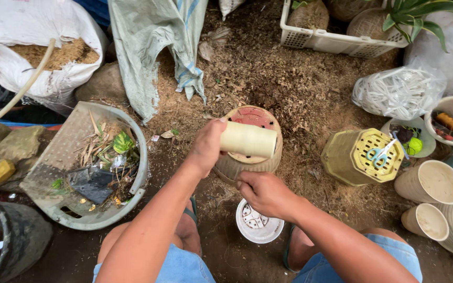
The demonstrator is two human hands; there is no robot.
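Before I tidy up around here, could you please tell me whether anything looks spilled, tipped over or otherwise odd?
Yes. The yellow slotted plastic pot lies on its side with blue-handled scissors resting on its base. The grey round plastic basket is tilted, holding plant scraps. Brown husk litter is strewn over the ground. The left hand holds a cream tape roll.

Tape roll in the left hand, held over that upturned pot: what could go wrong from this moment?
1. The tape roll is gripped by the left hand at one end only; it might slip onto the dirt and pick up grit.
2. The upturned brown pot sits on loose, uneven ground, so pressure from the right hand could tip it.
3. The white pot lies close by the feet and could get kicked.
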